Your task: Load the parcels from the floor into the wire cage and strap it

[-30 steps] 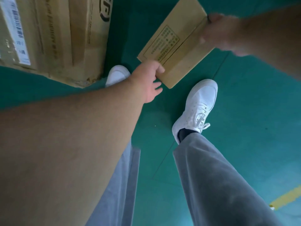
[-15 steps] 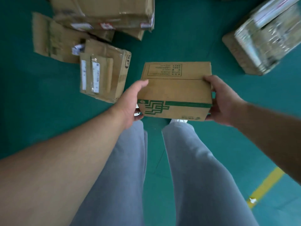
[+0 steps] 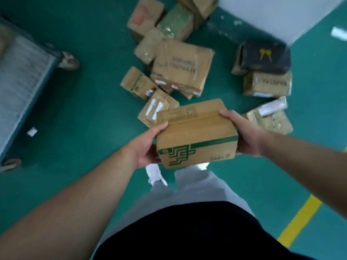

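Note:
I carry a brown cardboard parcel with a green stripe and green logo (image 3: 195,134) at waist height, above my legs. My left hand (image 3: 148,147) grips its left end, thumb on top. My right hand (image 3: 242,134) grips its right end, fingers over the top edge. The wire cage (image 3: 24,85), a wheeled cart with a grey-blue frame and mesh, stands at the far left, blurred. Several more parcels lie on the green floor ahead: a large taped brown box (image 3: 182,70), a black-wrapped parcel (image 3: 264,57) and a plastic-wrapped one (image 3: 270,117).
A white wall corner (image 3: 277,14) rises at the top right. A yellow floor line (image 3: 300,218) runs at the lower right. A caster wheel (image 3: 69,61) of the cage sticks out toward the parcel pile. A small white scrap (image 3: 32,131) lies beside the cage.
I have straightened up with the parcel: it rose from near the floor to waist height, my left hand joined the right on it, and the view swung toward the pile and cage.

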A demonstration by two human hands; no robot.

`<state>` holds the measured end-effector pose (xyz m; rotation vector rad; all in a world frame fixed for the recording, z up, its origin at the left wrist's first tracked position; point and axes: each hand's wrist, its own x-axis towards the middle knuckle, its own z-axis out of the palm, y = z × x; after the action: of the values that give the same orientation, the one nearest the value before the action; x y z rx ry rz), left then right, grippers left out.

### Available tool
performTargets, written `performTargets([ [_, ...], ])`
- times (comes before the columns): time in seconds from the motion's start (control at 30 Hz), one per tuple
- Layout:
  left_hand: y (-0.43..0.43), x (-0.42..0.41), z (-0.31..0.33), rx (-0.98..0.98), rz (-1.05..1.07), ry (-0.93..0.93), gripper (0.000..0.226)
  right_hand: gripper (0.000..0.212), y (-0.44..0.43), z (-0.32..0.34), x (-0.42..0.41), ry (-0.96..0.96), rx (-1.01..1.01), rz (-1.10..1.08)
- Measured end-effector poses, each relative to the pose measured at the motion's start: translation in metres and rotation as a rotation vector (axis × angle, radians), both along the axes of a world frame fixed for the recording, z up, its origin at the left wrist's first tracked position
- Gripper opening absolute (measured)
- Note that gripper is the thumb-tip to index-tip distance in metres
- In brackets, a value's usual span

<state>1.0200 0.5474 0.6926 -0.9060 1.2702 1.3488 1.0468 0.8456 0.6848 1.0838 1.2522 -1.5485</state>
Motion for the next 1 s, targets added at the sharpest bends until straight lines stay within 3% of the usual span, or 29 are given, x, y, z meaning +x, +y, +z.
performTargets([
  [0.17,-0.103,0.037,0.042,-0.060,0.254,0.058,0.052,0.101,-0.104,0.042,-0.020,0.076,-0.043,0.180],
  [0.23,-0.157,0.055,0.049,-0.057,0.374,0.093,0.067,0.101,-0.164,0.056,-0.027,0.122,-0.029,0.251],
  [0.33,-0.249,0.085,0.059,-0.064,0.538,0.144,0.090,0.092,-0.270,0.072,-0.035,0.167,-0.023,0.384],
  [0.57,-0.468,0.152,0.071,-0.122,0.851,0.245,0.095,0.073,-0.520,0.080,-0.031,0.285,-0.106,0.669],
  [0.77,-0.580,0.159,0.097,-0.124,1.027,0.279,0.075,0.076,-0.652,0.085,-0.033,0.292,-0.132,0.763],
  [1.0,-0.659,0.089,0.103,-0.123,1.075,0.275,0.039,0.062,-0.744,0.092,-0.106,0.326,-0.144,0.764],
])
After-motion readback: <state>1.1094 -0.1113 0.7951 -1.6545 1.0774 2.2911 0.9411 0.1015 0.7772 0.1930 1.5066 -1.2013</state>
